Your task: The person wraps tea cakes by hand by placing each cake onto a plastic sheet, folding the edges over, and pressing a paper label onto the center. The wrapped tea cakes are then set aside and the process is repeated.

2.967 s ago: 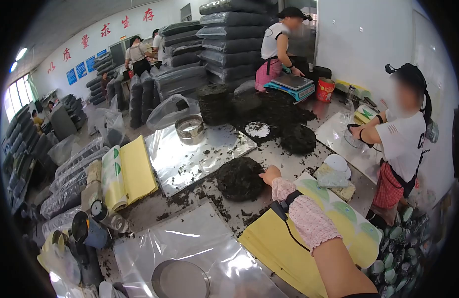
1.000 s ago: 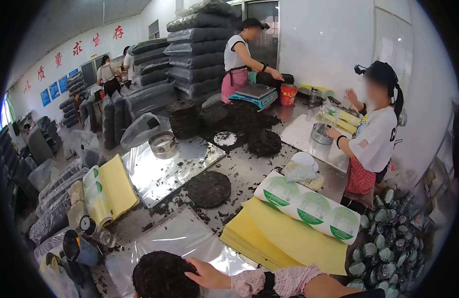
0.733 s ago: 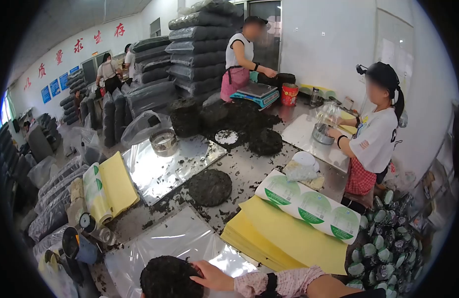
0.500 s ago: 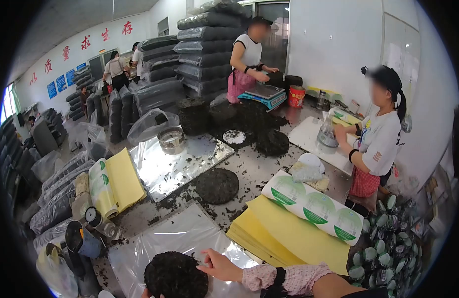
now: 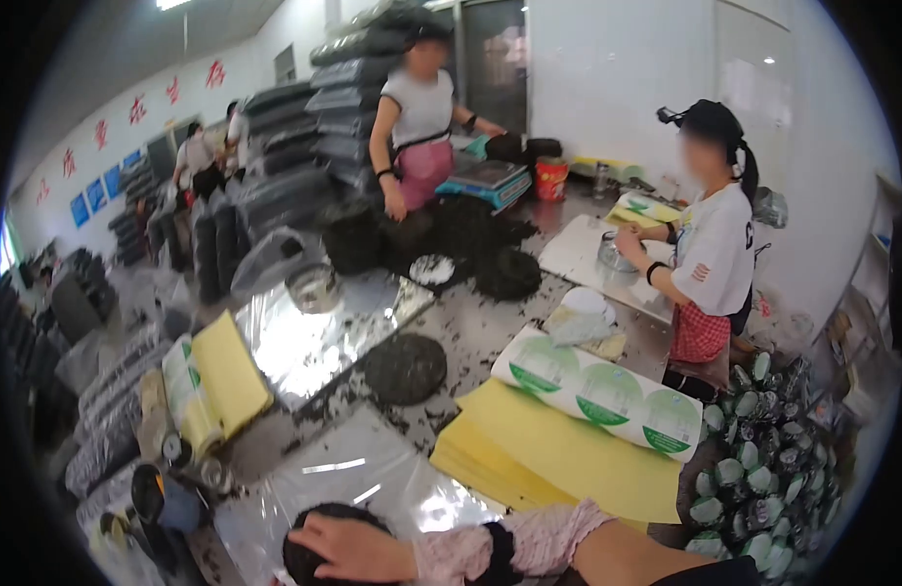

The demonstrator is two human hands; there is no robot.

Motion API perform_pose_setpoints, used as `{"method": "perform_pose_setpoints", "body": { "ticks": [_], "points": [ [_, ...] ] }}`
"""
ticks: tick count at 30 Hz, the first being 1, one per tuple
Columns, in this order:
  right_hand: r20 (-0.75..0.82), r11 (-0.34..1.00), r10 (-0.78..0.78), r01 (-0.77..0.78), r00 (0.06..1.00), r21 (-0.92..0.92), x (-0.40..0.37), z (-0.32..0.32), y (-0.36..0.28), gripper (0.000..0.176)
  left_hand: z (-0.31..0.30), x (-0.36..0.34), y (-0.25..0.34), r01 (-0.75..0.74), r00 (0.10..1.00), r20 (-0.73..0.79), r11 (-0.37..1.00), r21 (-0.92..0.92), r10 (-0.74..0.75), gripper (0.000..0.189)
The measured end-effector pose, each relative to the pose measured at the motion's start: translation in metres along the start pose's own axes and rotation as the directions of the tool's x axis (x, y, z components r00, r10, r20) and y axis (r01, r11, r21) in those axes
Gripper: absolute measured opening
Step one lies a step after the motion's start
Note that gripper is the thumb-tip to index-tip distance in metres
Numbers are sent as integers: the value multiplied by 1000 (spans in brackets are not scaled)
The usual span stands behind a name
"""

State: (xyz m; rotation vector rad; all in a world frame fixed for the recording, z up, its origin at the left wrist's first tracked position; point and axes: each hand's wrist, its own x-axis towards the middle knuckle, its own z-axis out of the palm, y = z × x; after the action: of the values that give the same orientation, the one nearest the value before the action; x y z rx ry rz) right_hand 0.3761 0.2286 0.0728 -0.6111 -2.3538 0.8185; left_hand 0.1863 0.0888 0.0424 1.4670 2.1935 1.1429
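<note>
"Worktop nearest the camera wearer: what is it holding, and what is the right hand [image 5: 348, 550] doing?"

"It is holding a transparent plastic sheet [image 5: 358, 454]; at its lower edge, a round cake of dark flakes [image 5: 324, 518] is lying partly under the right hand, which is touching it from above with an open palm and loosely spread fingers; a pink patterned sleeve [image 5: 456, 555] and a black band [image 5: 500, 552] are covering the forearm; the left hand's state I cannot tell."

"And what is lying around it?"

"To the right, yellow sheets [image 5: 607, 469] are fanning out, with a roll of green-and-white printed film [image 5: 597, 391] resting along their far edge; beyond the plastic sheet, a flat dark disc [image 5: 405, 369] is lying among scattered flakes; farther left, a metal ring [image 5: 314, 290] is standing on a shiny board [image 5: 324, 342]."

"Who else is appearing?"

"One co-worker [image 5: 419, 112] is standing beyond a dark flaky heap [image 5: 465, 227], one hand reaching down at its edge; a blue-sided scale [image 5: 485, 183] and a red tin [image 5: 551, 180] are sitting nearby; another co-worker [image 5: 710, 234], at right, is keeping both hands at a clear-looking ring [image 5: 617, 256] on a pale board [image 5: 578, 249]."
</note>
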Motion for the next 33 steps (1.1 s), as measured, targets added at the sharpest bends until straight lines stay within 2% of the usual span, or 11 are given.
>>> {"method": "perform_pose_setpoints", "body": {
  "ticks": [7, 14, 20, 22, 23, 25, 27, 29, 31, 32, 33],
  "points": [
    [163, 961, 271, -277, 949, 11, -39, -23, 21, 96, -12, 18, 13, -194, 978, 106, 973, 128, 181, 43],
    [186, 968, 245, -227, 952, -111, -20, -23, 12, 112, -13, 44, 48, -317, 929, 240, 940, 126, 281, 43],
    [219, 978, 194, -170, 956, -124, -24, -26, 12, 98, -13, 45, 48, -327, 915, 264, 944, 40, 305, 48],
    [112, 963, 248, -233, 962, -135, -37, -57, 39, 79, -22, 46, 36, -406, 895, 240, 909, 91, 376, 50],
    [-91, 956, 279, -285, 956, -64, -55, -78, 64, 64, -30, 43, 36, -356, 916, 244, 925, 131, 318, 49],
    [-316, 807, 527, -581, 789, -104, -86, -143, 79, 46, -37, 39, 13, -355, 926, 163, 932, 75, 340, 46],
    [-550, 598, 423, -678, 720, -427, -150, -185, 119, 40, -39, 41, -9, -314, 943, 127, 949, 24, 309, 43],
    [-515, 305, 695, -855, 501, -420, -209, -213, 132, 42, -41, 42, -24, -208, 966, 156, 978, -5, 207, 41],
    [-352, 179, 871, -888, 343, -423, -262, -208, 145, 45, -36, 49, -21, -163, 969, 181, 985, -59, 171, 39],
    [-167, 307, 877, -793, 450, -525, -286, -188, 160, 42, -34, 54, -17, -137, 970, 192, 987, -84, 151, 37],
    [37, 439, 853, -676, 521, -592, -303, -175, 169, 40, -33, 64, -12, 59, 949, 313, 998, -33, -45, 62]
  ]
}}
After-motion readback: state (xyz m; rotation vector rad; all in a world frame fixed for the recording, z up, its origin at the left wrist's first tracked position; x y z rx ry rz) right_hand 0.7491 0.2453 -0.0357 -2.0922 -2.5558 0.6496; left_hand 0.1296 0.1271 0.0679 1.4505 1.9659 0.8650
